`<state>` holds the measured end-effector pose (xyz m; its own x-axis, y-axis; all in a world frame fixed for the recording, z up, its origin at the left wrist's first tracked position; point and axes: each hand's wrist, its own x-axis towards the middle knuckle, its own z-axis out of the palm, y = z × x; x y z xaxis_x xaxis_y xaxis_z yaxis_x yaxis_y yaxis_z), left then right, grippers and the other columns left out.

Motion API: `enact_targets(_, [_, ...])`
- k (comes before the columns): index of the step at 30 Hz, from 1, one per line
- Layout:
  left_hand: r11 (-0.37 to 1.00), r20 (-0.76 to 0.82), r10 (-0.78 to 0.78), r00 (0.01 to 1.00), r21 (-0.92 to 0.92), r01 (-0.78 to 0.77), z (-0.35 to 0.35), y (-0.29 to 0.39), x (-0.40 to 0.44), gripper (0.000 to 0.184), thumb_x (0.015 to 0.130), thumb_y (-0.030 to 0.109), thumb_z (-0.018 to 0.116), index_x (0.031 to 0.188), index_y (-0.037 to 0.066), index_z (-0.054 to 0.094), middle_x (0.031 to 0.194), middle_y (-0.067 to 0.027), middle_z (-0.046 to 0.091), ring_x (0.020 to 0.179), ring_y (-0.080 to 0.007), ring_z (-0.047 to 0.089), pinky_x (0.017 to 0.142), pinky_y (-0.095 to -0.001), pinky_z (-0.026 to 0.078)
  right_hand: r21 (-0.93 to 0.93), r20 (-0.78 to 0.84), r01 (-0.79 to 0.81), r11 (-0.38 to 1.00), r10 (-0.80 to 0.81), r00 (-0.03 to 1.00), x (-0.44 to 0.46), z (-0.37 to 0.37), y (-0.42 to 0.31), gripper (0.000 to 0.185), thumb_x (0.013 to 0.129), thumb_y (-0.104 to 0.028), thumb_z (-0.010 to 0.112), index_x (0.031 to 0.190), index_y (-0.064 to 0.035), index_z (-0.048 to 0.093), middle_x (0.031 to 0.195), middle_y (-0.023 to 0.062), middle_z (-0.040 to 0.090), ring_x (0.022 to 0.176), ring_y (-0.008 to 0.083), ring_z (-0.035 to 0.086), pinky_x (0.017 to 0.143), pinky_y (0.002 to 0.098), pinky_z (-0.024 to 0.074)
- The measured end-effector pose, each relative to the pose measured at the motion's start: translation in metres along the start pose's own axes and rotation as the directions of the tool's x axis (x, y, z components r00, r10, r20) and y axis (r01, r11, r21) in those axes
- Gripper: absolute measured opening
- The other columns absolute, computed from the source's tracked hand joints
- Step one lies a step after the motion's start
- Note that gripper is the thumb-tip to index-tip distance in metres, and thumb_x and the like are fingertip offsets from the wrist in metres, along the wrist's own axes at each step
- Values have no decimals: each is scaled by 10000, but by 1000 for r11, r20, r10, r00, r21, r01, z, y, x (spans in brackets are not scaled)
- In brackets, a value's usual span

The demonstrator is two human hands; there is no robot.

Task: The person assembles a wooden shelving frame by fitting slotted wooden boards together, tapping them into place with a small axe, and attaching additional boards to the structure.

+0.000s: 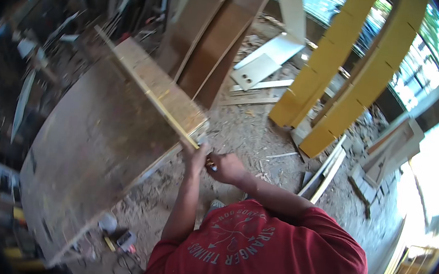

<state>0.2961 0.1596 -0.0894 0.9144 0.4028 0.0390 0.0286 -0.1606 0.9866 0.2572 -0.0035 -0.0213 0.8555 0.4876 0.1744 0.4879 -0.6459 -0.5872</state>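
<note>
My left hand [194,157] is closed around the near end of a long, thin yellowish strip [159,106]. The strip runs up and left along the edge of a board or box [173,101] with a pale wooden face, beside a large brown panel with a curved edge [93,130]. My right hand [227,168] is close beside the left, its fingers curled around a small dark item [210,163] with orange and shiny spots. Its kind cannot be made out.
Yellow curved boards [327,57] and brown curved panels [202,40] lean at the back. Wood offcuts [324,171] and shavings litter the ground. A small grey device [126,240] with cords lies below the large panel. Grey blocks [365,190] sit at the right.
</note>
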Motion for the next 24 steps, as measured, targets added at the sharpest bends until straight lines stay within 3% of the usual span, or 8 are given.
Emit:
enact_targets(2, [995,-6,-99,995,-17,99,4,15,0,845,819,94,749,1507,-75,288,1427,-319,478,1314,-419,546,1136,-484,432,-36,143,-100,994,104,984,2,-13,1,299,914,-308,767,1113,-89,723,871,166,766,770,390,748,716,490,610])
enact_targets(3, [980,10,-198,980,-35,198,6,26,-3,847,830,52,715,1537,-67,263,1458,-331,461,1350,-423,530,1152,-477,423,44,136,-57,997,51,989,1,-17,14,312,919,-311,768,1129,-85,725,887,167,772,782,384,754,725,485,613])
enact_targets(6, [989,-13,-143,990,-49,142,13,3,5,910,835,-26,656,1613,-40,184,1510,-328,438,1376,-410,526,1158,-450,428,323,127,47,945,-92,988,-3,-29,55,353,944,-308,771,1200,-69,731,959,159,791,850,344,782,775,448,624])
enact_targets(9, [951,-4,-268,963,-160,264,16,31,-4,976,852,-28,644,1673,-13,117,1591,-287,393,1418,-373,493,1180,-426,410,400,137,-20,916,-38,990,-10,-47,113,327,961,-273,764,1208,-62,729,963,158,787,856,313,788,784,426,623])
enact_targets(13, [951,-32,-307,951,-50,305,14,41,-7,1006,866,-45,622,1701,11,63,1631,-270,366,1431,-363,493,1198,-433,395,365,102,-149,919,120,988,-21,-84,217,275,950,-265,750,1179,-114,759,1006,140,792,897,327,778,801,418,610])
enact_targets(17, [959,-47,-280,959,32,281,6,40,-6,938,839,-76,611,1680,18,208,1583,-219,462,1414,-333,522,1177,-426,404,313,109,-359,879,342,933,-33,-151,312,313,956,-323,744,1197,-125,772,997,158,781,924,332,769,826,420,596])
enact_targets(21, [920,-223,-340,914,122,372,4,22,4,721,812,-102,595,1507,16,445,1383,-152,604,1277,-307,603,1087,-427,460,270,86,-496,826,492,866,-42,-220,393,306,963,-334,736,1159,-104,786,975,177,777,903,329,768,812,420,592])
enact_targets(24, [871,-304,-292,907,307,383,18,35,8,636,830,-75,635,1453,-39,510,1349,-190,640,1246,-311,634,1083,-413,468,235,94,-538,809,532,841,-37,-261,441,305,966,-319,729,1144,-77,781,963,198,772,873,333,765,791,435,584])
